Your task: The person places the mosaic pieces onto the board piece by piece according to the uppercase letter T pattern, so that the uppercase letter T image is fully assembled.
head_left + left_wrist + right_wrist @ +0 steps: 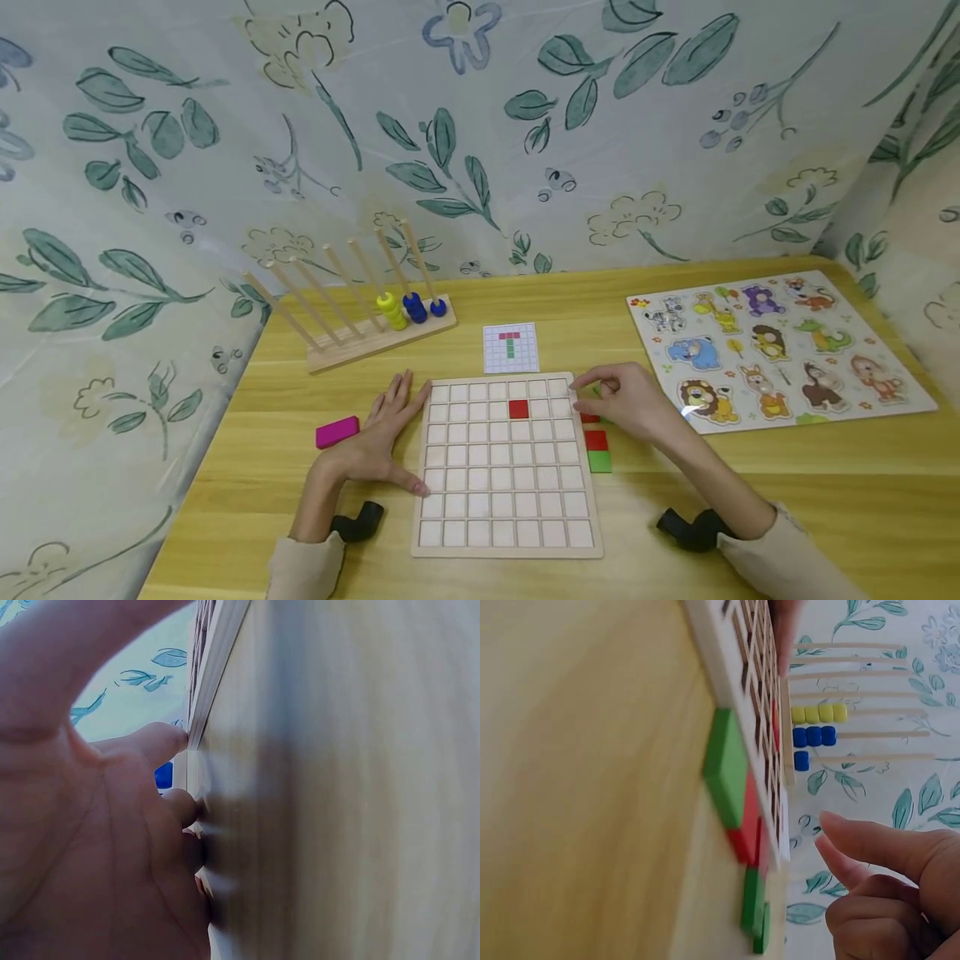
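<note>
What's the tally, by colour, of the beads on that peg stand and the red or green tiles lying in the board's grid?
Yellow beads: 4
Blue beads: 4 (3 on one peg, 1 on another)
Red tile in the board: 1
Total: 9

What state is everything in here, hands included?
Grid board: flat, one red tile placed
Loose tiles: red and green, beside the board
Pattern card: face up
Rod stand: upright, beads on three of seven rods
Animal puzzle: flat, face up
Pink block: lying flat
Left hand: fingers spread, touching the board
Right hand: near the board, holding nothing visible
</note>
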Motion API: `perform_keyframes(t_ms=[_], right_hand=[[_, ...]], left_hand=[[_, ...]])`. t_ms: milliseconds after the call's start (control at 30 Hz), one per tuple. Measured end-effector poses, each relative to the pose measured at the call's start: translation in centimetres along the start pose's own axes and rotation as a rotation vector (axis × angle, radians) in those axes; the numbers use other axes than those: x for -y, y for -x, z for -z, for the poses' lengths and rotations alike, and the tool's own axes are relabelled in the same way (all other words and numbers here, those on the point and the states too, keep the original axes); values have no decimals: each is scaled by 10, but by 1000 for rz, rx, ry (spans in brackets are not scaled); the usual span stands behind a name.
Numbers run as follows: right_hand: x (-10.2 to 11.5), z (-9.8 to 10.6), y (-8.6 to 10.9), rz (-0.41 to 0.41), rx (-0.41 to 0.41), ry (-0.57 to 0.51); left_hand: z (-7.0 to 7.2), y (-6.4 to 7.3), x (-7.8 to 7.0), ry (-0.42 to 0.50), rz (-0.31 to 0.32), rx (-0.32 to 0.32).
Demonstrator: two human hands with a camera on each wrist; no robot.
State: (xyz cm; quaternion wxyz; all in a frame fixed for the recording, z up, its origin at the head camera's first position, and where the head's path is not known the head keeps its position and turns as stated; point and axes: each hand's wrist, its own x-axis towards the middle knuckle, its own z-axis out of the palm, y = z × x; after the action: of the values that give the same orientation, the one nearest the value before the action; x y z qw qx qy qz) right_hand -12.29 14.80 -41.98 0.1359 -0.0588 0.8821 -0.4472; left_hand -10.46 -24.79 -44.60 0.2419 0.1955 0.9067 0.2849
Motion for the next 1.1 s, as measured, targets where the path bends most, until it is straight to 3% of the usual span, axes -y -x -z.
perform_keyframes(t_ms=[300,1100], right_hand=[[-21,12,20,-21,-18,48],[-23,3,9,-37,29,18]], left_hand=[[-1,1,2,-3,-4,-3],[0,0,1,-8,-12,-2]])
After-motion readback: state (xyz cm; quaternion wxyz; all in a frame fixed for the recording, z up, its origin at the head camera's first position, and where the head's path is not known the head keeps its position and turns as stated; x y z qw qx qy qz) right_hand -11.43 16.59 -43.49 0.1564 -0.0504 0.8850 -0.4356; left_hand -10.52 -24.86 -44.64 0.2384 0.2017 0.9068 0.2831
